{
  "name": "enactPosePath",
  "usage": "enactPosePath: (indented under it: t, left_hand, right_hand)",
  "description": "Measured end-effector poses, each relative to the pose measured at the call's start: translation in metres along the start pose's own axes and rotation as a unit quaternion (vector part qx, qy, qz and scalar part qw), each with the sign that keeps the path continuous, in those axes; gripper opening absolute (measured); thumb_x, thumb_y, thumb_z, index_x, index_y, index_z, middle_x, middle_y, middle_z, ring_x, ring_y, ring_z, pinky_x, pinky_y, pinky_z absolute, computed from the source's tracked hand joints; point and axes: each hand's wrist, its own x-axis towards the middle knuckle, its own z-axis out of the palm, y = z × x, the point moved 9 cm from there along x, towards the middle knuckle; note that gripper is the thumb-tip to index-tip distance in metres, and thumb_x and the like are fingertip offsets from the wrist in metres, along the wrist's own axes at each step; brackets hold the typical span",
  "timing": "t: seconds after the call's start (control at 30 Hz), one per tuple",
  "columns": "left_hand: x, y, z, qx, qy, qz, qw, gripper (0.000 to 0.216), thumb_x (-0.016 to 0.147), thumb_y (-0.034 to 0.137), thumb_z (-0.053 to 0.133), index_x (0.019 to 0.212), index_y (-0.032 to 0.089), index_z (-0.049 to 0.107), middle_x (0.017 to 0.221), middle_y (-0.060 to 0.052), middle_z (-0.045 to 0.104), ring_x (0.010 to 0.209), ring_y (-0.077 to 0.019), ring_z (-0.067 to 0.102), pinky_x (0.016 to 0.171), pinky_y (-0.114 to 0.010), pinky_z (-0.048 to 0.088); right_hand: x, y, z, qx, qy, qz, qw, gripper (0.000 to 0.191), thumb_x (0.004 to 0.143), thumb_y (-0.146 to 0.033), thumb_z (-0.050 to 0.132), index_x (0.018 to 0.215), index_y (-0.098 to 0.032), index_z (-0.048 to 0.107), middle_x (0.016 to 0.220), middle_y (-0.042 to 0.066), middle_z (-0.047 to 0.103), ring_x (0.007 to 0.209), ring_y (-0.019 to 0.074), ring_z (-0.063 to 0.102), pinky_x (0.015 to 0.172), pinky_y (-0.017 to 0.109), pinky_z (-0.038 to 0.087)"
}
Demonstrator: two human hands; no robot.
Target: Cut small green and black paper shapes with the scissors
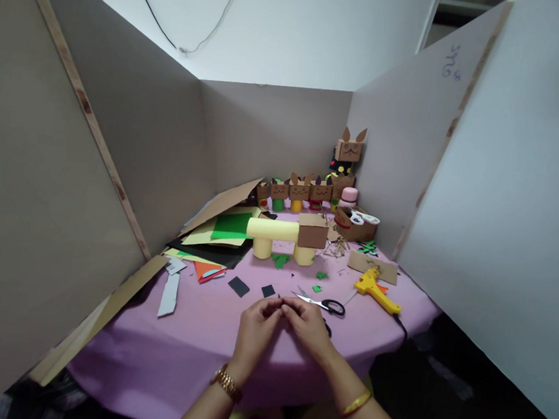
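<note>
My left hand [256, 330] and my right hand [306, 324] meet at the near edge of the purple tablecloth [186, 344], fingertips pinched together on a tiny dark scrap I cannot make out. Black-handled scissors [323, 303] lie just beyond my right hand. Two small black paper pieces [239, 286] lie in front of my left hand. Farther back stands a pale yellow tube animal [277, 235] with a brown cardboard box head [313, 230].
A yellow glue gun [376, 288] lies at the right. Coloured paper sheets [224, 231] are piled at the left. A row of small cardboard figures [300, 193] and a box of bits [356, 222] stand at the back. White partition boards [484, 187] enclose the table.
</note>
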Motion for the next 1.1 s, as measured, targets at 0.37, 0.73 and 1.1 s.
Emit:
enactPosePath:
  t: [0.37, 0.73, 1.1]
  left_hand:
    - [0.003, -0.011, 0.003, -0.073, -0.025, -0.051, 0.996, 0.020, 0.071, 0.023, 0.063, 0.087, 0.017, 0.073, 0.089, -0.007, 0.075, 0.084, -0.0230, 0.067, 0.077, -0.031, 0.051]
    - [0.005, -0.020, 0.003, -0.094, -0.027, -0.072, 0.993, 0.021, 0.070, 0.022, 0.061, 0.087, 0.016, 0.073, 0.082, -0.007, 0.075, 0.077, -0.0217, 0.066, 0.074, -0.031, 0.050]
    - [0.006, -0.018, 0.001, -0.164, -0.010, -0.098, 0.982, 0.022, 0.066, 0.025, 0.067, 0.084, 0.013, 0.069, 0.074, -0.006, 0.072, 0.068, -0.0172, 0.065, 0.067, -0.027, 0.049]
  right_hand:
    - [0.000, 0.005, 0.001, 0.007, -0.009, 0.015, 1.000, 0.024, 0.081, -0.024, 0.053, 0.093, -0.019, 0.072, 0.070, 0.004, 0.067, 0.051, 0.0149, 0.055, 0.053, 0.027, 0.046]
    - [0.000, 0.007, 0.006, 0.020, -0.027, 0.019, 0.999, 0.025, 0.083, -0.025, 0.048, 0.092, -0.019, 0.071, 0.064, 0.000, 0.062, 0.045, 0.0125, 0.052, 0.048, 0.025, 0.044]
    - [0.000, 0.007, 0.007, 0.029, -0.034, 0.023, 0.999, 0.026, 0.085, -0.032, 0.047, 0.086, -0.018, 0.069, 0.067, 0.002, 0.063, 0.044, 0.0130, 0.053, 0.047, 0.025, 0.044]
